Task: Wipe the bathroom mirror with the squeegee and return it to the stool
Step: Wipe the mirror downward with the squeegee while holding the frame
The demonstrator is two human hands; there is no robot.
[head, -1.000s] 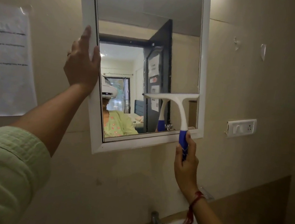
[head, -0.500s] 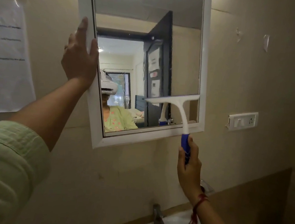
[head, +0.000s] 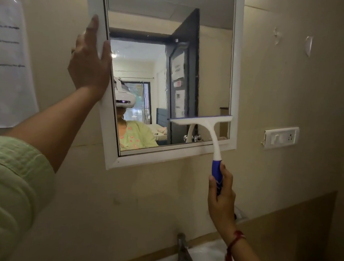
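You are facing the mirror (head: 167, 68), which is hanging in its white frame on the wall (head: 293, 88) above the sink (head: 204, 260). Your left hand (head: 88, 66) is gripping the frame's left edge, fingers curling around it and thumb lying on the front. Your right hand (head: 221, 198) is closing around the squeegee (head: 210, 127) by its blue handle below the frame, and the white blade is pressing flat against the glass near the lower right corner.
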